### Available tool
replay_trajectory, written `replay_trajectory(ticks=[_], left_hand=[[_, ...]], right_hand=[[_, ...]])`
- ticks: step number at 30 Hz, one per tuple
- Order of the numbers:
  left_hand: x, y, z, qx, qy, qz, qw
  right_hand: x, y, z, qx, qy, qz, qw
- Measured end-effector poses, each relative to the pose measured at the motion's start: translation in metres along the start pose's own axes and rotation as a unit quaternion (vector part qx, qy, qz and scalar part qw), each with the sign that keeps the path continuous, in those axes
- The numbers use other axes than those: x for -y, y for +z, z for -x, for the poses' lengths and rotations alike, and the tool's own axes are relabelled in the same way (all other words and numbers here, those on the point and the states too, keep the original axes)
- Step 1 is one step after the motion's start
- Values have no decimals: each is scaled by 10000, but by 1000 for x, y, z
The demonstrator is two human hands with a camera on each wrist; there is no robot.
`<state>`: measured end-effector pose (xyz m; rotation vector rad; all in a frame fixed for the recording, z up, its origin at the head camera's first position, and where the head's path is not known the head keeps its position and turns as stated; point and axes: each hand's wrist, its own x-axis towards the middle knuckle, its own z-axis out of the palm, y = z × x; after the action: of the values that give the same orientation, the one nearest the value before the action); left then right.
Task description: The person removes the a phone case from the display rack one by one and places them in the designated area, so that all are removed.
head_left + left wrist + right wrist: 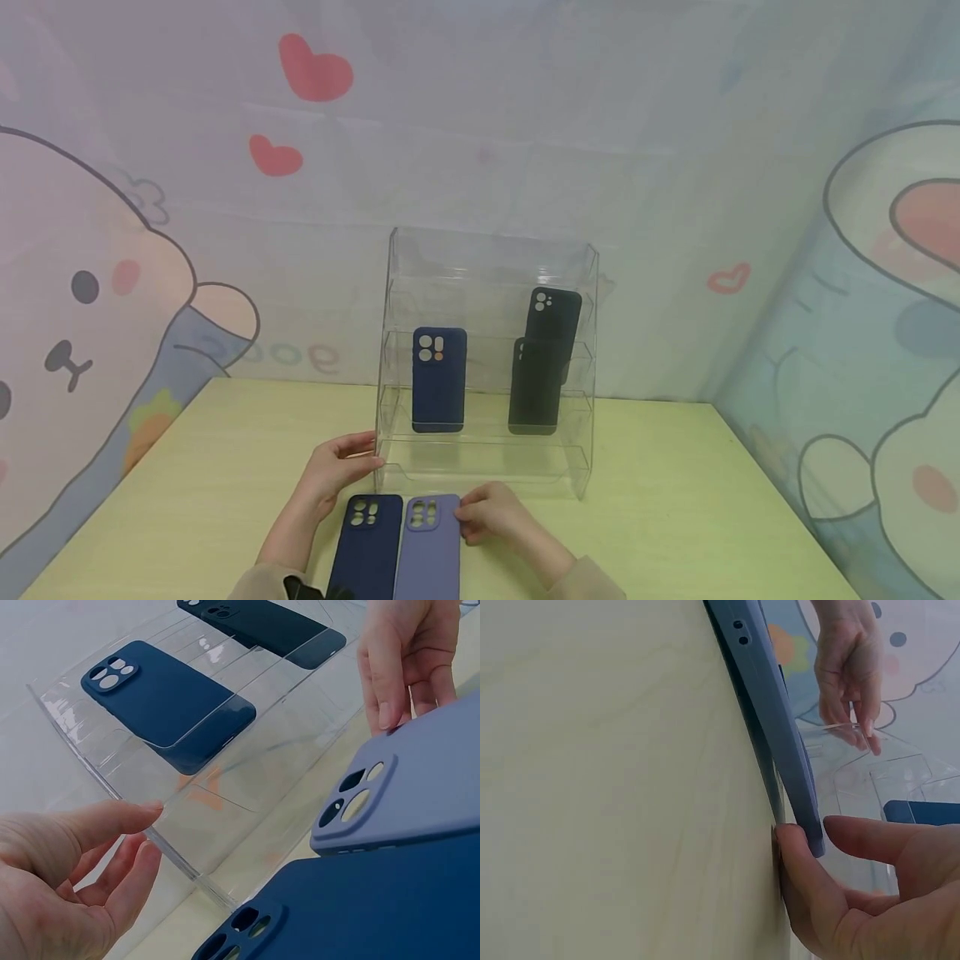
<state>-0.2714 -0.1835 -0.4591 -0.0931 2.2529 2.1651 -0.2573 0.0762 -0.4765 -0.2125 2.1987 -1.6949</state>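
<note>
Lavender phone case (429, 554): I find it just in front of the clear rack (487, 462), long axis pointing toward it, a navy case (366, 550) close along its left side. My right hand (491, 512) is nearer, pinching the far right corner; my left hand (337, 468), forward and left of the case, grips the rack's left wall.

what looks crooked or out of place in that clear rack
The rear black rectangular phone case in the clear plastic rack looks askew: its top tilts right, while the navy rectangular phone case in the same rack stands straighter.
</note>
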Motion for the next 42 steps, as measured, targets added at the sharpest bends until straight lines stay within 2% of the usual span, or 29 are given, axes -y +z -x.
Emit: replay_trajectory(ticks=[7,25,31,35,42], left_hand=[[-1,0,1,-14,1,20,10000],[1,-1,-3,-93,21,-170,9998],[0,0,-3,-144,15,-186,9997],[0,0,-2,-144,2,-182,9997],[1,1,-4,-138,-47,-136,9998]], right_hand=[[0,-4,1,64,37,275,9996],[6,-17,-4,309,-76,439,9985],[20,-32,-9,585,-216,495,9968],[34,-44,-19,816,-468,414,9947],[77,-62,-25,594,-1103,554,9906]])
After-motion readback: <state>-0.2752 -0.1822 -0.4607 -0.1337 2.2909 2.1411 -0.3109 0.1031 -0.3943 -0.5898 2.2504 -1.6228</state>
